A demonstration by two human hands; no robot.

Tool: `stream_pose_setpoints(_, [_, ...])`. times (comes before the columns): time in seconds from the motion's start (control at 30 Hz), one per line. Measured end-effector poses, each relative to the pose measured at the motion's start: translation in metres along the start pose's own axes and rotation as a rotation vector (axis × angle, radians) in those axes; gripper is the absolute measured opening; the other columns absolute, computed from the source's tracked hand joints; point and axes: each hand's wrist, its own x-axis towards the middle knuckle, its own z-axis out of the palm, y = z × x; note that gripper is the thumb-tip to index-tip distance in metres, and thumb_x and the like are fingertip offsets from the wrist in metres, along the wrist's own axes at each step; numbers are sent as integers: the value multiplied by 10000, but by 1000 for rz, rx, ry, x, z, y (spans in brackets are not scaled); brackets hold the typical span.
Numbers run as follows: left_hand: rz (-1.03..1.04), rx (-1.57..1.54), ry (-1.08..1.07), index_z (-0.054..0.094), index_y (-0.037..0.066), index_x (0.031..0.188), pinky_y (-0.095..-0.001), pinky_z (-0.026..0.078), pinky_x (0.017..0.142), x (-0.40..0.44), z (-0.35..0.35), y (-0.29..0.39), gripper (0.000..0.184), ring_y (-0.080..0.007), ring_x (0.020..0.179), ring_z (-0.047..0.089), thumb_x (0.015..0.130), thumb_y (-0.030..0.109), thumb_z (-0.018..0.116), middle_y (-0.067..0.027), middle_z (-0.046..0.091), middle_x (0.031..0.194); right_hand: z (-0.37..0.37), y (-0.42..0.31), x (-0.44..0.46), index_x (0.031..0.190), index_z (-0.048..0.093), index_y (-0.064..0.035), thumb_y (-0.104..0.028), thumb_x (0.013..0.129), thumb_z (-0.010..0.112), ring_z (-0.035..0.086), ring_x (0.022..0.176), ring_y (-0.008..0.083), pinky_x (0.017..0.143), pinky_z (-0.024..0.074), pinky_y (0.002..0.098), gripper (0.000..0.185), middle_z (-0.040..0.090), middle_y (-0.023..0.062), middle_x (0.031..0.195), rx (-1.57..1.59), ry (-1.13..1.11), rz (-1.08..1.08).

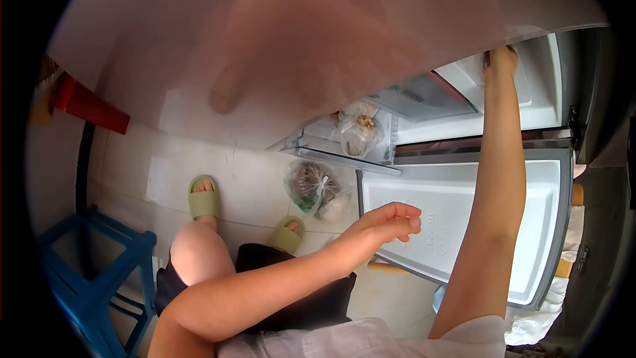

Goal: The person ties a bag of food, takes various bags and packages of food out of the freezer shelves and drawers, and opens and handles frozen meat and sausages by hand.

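Note:
My left hand (391, 222) hangs in front of the open lower fridge door (450, 215), fingers loosely curled, thumb apart, with nothing in them. My right hand (501, 61) reaches up beside the white inner lining of the fridge (540, 79). Its fingers are mostly hidden at the edge of a glossy brownish panel (298, 33), so what they hold, if anything, cannot be made out. Below the panel, a clear drawer (344, 158) is pulled out. In it lies a knotted clear plastic bag (358, 134) with pale and brownish contents.
On the tiled floor sits a tied plastic bag (318, 185) with dark contents, close to my green slippers (203, 197). A blue plastic stool (99, 272) stands at left, below a red object (89, 105). The glossy panel fills the top of the view.

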Motion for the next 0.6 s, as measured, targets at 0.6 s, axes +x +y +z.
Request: stream_pose_setpoints(0.6, [-16, -72, 38, 477, 66, 1279, -309, 329, 977, 0, -1, -3, 527, -134, 1041, 486, 888, 419, 503, -31, 566, 1136, -32, 4, -4, 1061, 568, 38, -92, 762, 740, 606, 813, 220, 704, 482, 311, 369, 634, 145, 948, -192, 84, -27])
